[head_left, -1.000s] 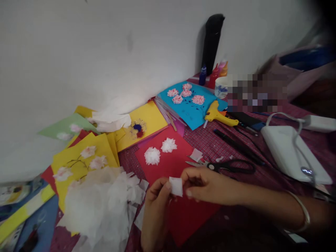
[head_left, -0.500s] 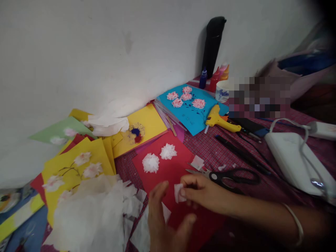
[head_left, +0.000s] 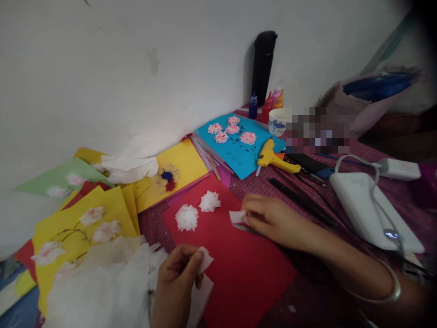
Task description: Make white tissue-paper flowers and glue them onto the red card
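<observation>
My left hand is closed in a pinch on a small white tissue paper piece, above the near left part of the red card. Farther right, my right hand pinches another tissue piece at the card's right edge. Scissors lie under that hand; only a bit of the blades shows. Two fluffy white paper flowers, a near one and a far one, sit on the card's upper left. A heap of white tissue sheets lies left of my left hand.
A yellow glue gun and a black pen-like stick lie beyond my right hand. A white power bank with a cable is at right. Blue card with pink flowers, paint bottles and a cup stand near the wall.
My left hand has gone from open to pinching a tissue piece. My right hand has moved up and right to the piece by the scissors. The view has shifted slightly.
</observation>
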